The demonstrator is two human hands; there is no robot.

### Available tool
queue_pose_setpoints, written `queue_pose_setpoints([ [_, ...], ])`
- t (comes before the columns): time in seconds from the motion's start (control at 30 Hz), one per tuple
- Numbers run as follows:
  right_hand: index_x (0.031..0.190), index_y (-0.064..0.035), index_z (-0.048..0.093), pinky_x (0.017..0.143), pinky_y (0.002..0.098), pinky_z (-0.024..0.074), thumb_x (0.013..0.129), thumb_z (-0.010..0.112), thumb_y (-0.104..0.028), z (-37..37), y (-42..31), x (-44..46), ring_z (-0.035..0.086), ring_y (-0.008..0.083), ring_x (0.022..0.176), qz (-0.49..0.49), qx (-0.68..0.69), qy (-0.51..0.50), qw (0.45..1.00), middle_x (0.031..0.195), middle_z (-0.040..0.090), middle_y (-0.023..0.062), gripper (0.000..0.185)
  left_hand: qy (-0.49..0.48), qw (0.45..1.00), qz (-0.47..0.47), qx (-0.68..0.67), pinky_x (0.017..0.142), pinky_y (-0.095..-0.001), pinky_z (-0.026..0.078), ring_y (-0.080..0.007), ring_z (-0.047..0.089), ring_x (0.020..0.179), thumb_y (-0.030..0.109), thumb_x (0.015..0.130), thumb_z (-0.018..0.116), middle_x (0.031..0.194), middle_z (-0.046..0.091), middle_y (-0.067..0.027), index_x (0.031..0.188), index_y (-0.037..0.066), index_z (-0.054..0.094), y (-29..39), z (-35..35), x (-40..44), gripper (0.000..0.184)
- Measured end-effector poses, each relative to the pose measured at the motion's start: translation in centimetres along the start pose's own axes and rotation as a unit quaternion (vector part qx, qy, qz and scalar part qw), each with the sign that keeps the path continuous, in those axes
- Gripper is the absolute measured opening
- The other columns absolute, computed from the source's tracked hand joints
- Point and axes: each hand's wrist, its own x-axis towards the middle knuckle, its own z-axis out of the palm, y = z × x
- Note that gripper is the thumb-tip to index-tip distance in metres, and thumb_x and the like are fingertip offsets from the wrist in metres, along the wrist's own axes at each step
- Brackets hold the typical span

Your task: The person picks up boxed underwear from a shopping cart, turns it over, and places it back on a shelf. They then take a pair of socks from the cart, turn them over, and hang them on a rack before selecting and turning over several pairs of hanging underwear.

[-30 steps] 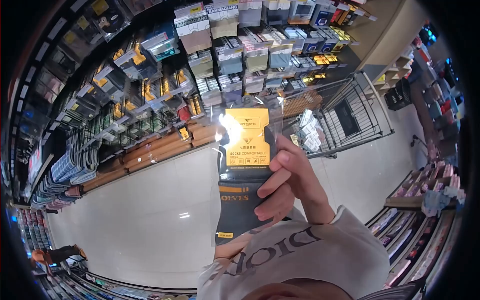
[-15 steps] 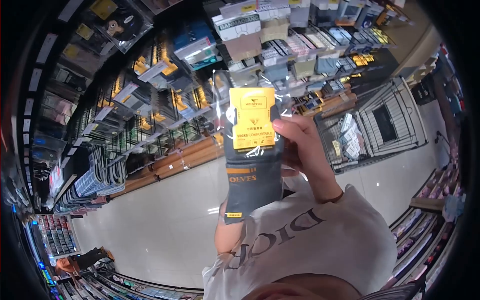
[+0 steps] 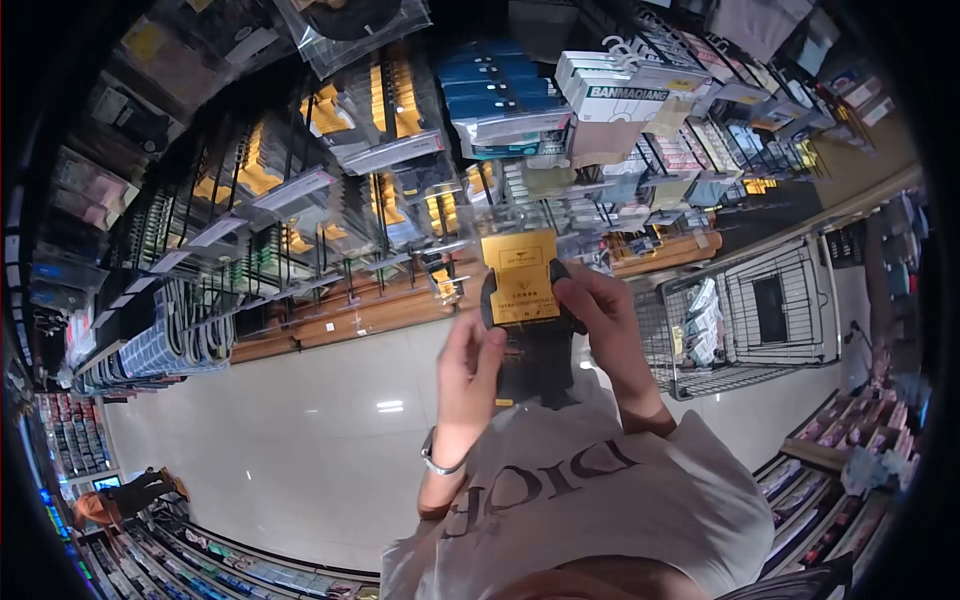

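Gold-carded dk sock pk (image 3: 532, 345) was ctr, nr shirt (image 3: 610, 500) | L hand (image 3: 468, 365) held its L edge, thumb in front | R hand (image 3: 605, 318) pinched its R edge | cart (image 3: 815, 350) stood R, w/ pkgs (image 3: 703, 325) in it | blue pks (image 3: 500, 90) hung far ctr

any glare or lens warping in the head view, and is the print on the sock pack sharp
Head view: strong wide-angle warping, black corners, the shelf at lower left curving; head view: bright light streaks reflected on the pale floor; head view: the gold label on the sock pack looks dim, its smallest print too soft to read.
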Motion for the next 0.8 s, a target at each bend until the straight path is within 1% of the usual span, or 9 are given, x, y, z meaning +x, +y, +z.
queue_pose_setpoints([
  [0.07,0.107,-0.0018,0.072,0.054,0.0199,0.0286,0.102,0.061,-0.019,1.5,-0.9,0.6,0.040,-0.0007,0.061,0.036,0.041,0.036,0.998,0.070,0.053,-0.0074,0.021,0.093,0.967,0.158,0.175,0.086,-0.0288,0.051,-0.0186,0.063,0.093,-0.008,0.096,0.050,0.099,0.062,-0.0119,0.115,-0.005,0.060,3.1,-3.5,1.9,0.021],
  [0.13,0.109,-0.0013,0.071,0.054,0.0193,0.0294,0.101,0.061,-0.019,1.8,-0.8,1.6,0.040,-0.0001,0.062,0.041,0.012,0.045,0.998,0.071,0.054,-0.0075,0.022,0.240,0.936,0.249,0.059,0.070,-0.0282,0.047,-0.0199,0.060,0.078,0.008,0.096,0.062,0.103,0.062,-0.0111,0.104,-0.001,0.063,6.5,-8.2,1.5,0.012],
  [0.2,0.106,-0.0021,0.072,0.054,0.0182,0.0310,0.100,0.062,-0.020,2.6,1.2,2.4,0.039,0.0008,0.060,-0.005,0.003,0.052,0.999,0.072,0.054,-0.0074,0.022,0.330,0.851,0.391,-0.114,0.059,-0.0274,0.042,-0.0101,0.045,0.058,0.016,0.094,0.066,0.076,0.052,-0.0037,0.084,0.007,0.052,11.2,-10.8,2.9,0.020],
  [0.27,0.101,-0.0030,0.072,0.052,0.0182,0.0306,0.099,0.062,-0.020,4.6,0.3,3.1,0.039,0.0005,0.058,0.011,-0.008,0.087,0.996,0.072,0.055,-0.0078,0.020,0.190,0.828,0.506,-0.147,0.073,-0.0297,0.041,-0.0143,0.039,0.070,0.020,0.104,0.044,0.086,0.045,0.0009,0.116,0.018,0.061,12.3,-15.1,3.1,0.021],
  [0.53,0.099,-0.0037,0.072,0.050,0.0177,0.0277,0.098,0.064,-0.018,10.1,1.2,4.0,0.040,-0.0013,0.057,0.007,0.027,0.103,0.994,0.072,0.055,-0.0086,0.016,0.260,0.764,0.580,-0.109,0.095,-0.0480,0.041,-0.0154,0.045,0.075,0.024,0.100,0.046,0.075,0.046,-0.0013,0.092,0.009,0.054,8.2,-23.3,3.7,0.019],
  [0.63,0.111,0.0007,0.070,0.048,0.0191,0.0277,0.097,0.064,-0.015,10.7,2.9,4.0,0.044,-0.0004,0.054,0.007,0.070,0.097,0.993,0.083,0.068,-0.0022,0.022,0.314,0.742,0.591,0.033,0.094,-0.0423,0.045,-0.0150,0.053,0.083,0.022,0.104,0.040,0.090,0.049,-0.0020,0.107,0.013,0.050,8.0,-24.8,3.9,0.014],
  [0.7,0.107,-0.0008,0.071,0.048,0.0178,0.0292,0.097,0.066,-0.017,11.7,3.4,3.9,0.043,-0.0013,0.055,0.020,0.075,0.111,0.991,0.081,0.066,-0.0032,0.020,0.116,0.780,0.616,-0.003,0.092,-0.0280,0.054,-0.0057,0.061,0.082,0.006,0.107,0.037,0.116,0.048,-0.0002,0.134,0.023,0.046,9.5,-23.9,5.3,0.033],
  [0.73,0.107,-0.0013,0.071,0.049,0.0173,0.0291,0.097,0.067,-0.019,12.3,3.4,4.0,0.041,-0.0020,0.055,0.027,0.073,0.128,0.989,0.079,0.064,-0.0050,0.021,0.206,0.768,0.604,-0.048,0.071,-0.0197,0.050,0.0012,0.051,0.065,0.013,0.107,0.043,0.092,0.043,0.0075,0.122,0.018,0.044,9.7,-22.3,6.1,0.016],
  [0.8,0.105,-0.0010,0.072,0.046,0.0165,0.0272,0.096,0.068,-0.022,13.1,3.7,3.7,0.038,-0.0029,0.053,0.047,0.063,0.181,0.980,0.074,0.061,-0.0066,0.023,0.218,0.804,0.547,0.085,0.068,-0.0252,0.047,-0.0069,0.051,0.070,0.020,0.104,0.044,0.090,0.048,0.0019,0.111,0.013,0.049,7.4,-22.8,6.5,0.011],
])
